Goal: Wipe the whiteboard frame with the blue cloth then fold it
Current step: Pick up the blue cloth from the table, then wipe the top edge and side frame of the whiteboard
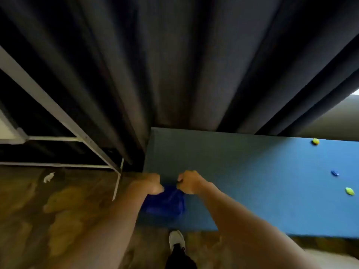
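The blue cloth point(165, 203) hangs bunched between my two hands, just in front of the left end of a blue board point(262, 181). My left hand point(152, 184) grips the cloth's upper left edge with curled fingers. My right hand point(187, 181) pinches its upper right edge. The two hands are close together, a small gap apart. The whiteboard's grey metal frame point(58, 111) runs slantwise at the left, with its lower bars point(56, 165) near the floor; neither hand touches it.
Dark pleated curtains point(174, 65) fill the background. Three small round magnets, yellow point(315, 141), blue point(335, 173) and green point(349, 191), sit on the blue board at right. My shoe point(176, 239) stands on the brown patterned floor point(58, 210). A white scrap point(49, 177) lies on the floor.
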Motion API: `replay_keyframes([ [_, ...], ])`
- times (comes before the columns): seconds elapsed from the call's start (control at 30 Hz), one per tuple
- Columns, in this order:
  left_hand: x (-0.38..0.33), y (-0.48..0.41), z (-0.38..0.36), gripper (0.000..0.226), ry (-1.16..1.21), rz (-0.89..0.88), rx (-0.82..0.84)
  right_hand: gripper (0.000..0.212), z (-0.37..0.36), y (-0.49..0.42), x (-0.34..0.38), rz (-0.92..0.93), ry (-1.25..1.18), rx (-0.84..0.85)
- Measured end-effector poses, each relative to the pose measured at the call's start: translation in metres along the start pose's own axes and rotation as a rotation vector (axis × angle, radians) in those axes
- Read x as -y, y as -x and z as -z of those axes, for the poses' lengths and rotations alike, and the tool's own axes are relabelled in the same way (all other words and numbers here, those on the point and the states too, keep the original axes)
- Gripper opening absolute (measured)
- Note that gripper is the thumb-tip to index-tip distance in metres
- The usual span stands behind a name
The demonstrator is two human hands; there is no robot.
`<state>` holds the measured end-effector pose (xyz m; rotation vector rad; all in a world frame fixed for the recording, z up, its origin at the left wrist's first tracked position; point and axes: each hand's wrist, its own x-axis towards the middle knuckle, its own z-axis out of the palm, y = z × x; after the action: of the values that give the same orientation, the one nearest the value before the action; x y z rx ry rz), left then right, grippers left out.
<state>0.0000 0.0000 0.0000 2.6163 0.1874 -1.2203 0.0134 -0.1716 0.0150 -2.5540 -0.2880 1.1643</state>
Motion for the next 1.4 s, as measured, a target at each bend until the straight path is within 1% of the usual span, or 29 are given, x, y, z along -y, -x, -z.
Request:
replay_keyframes([
  [0.03,0.001,-0.005,-0.012,0.041,-0.011,0.007,-0.070,0.036,-0.014,-0.009,-0.001,-0.046,-0.059,-0.009],
  [0.07,0.003,-0.014,-0.023,0.043,0.051,0.041,-0.162,0.037,-0.028,-0.019,-0.002,-0.103,-0.137,-0.060],
  [0.13,0.006,-0.010,-0.042,0.047,0.255,0.110,-0.296,0.038,-0.055,-0.026,0.000,-0.145,-0.245,-0.213],
  [0.17,0.007,-0.010,-0.047,0.047,0.335,0.116,-0.332,0.035,-0.065,-0.030,0.002,-0.155,-0.273,-0.263],
  [0.23,0.016,-0.013,-0.049,0.045,0.430,0.089,-0.320,0.032,-0.074,-0.039,0.010,-0.161,-0.330,-0.306],
  [0.27,0.022,-0.010,-0.046,0.042,0.445,0.055,-0.278,0.033,-0.074,-0.040,0.012,-0.164,-0.365,-0.311],
  [0.33,0.034,-0.003,-0.044,0.034,0.485,0.009,-0.162,0.042,-0.069,-0.037,0.017,-0.172,-0.459,-0.230],
  [0.37,0.040,0.002,-0.040,0.029,0.507,0.001,-0.138,0.045,-0.064,-0.034,0.020,-0.162,-0.467,-0.154],
  [0.4,0.047,0.008,-0.036,0.025,0.532,0.000,-0.140,0.043,-0.059,-0.029,0.023,-0.141,-0.459,-0.050],
  [0.43,0.054,0.015,-0.029,0.022,0.565,0.005,-0.157,0.034,-0.053,-0.023,0.028,-0.119,-0.456,0.052],
  [0.47,0.064,0.022,-0.020,0.020,0.613,0.000,-0.179,0.022,-0.048,-0.017,0.035,-0.100,-0.483,0.121],
  [0.5,0.076,0.030,-0.007,0.019,0.678,-0.024,-0.199,0.010,-0.039,-0.011,0.046,-0.080,-0.540,0.142],
  [0.53,0.088,0.038,0.008,0.018,0.768,-0.059,-0.207,0.004,-0.029,-0.005,0.060,-0.060,-0.625,0.130],
  [0.57,0.102,0.049,0.026,0.018,0.862,-0.097,-0.208,0.005,-0.017,0.001,0.078,-0.034,-0.719,0.099],
  [0.63,0.135,0.083,0.067,0.015,1.058,-0.169,-0.205,0.020,0.012,0.012,0.125,0.043,-0.921,0.033],
  [0.7,0.167,0.124,0.107,0.013,1.269,-0.235,-0.194,0.029,0.039,0.027,0.178,0.146,-1.076,0.031],
  [0.73,0.184,0.150,0.128,0.012,1.351,-0.277,-0.220,0.031,0.051,0.036,0.209,0.206,-1.118,0.047],
  [0.8,0.218,0.201,0.167,0.011,1.429,-0.348,-0.352,0.033,0.073,0.049,0.272,0.368,-1.167,0.082],
  [0.9,0.277,0.276,0.218,0.025,1.482,-0.401,-0.599,0.035,0.099,0.072,0.378,0.618,-1.203,0.105],
  [1.0,0.336,0.347,0.259,0.045,1.501,-0.503,-0.745,0.036,0.119,0.103,0.480,0.787,-1.202,0.077],
  [1.1,0.382,0.405,0.291,0.064,1.419,-0.544,-0.867,0.035,0.138,0.133,0.560,0.916,-1.146,0.070],
  [1.23,0.433,0.447,0.340,0.066,1.375,-0.612,-1.043,0.033,0.169,0.155,0.645,1.052,-1.037,0.040],
  [1.4,0.504,0.469,0.422,0.067,1.330,-0.690,-1.206,0.031,0.213,0.158,0.753,1.143,-0.968,-0.025],
])
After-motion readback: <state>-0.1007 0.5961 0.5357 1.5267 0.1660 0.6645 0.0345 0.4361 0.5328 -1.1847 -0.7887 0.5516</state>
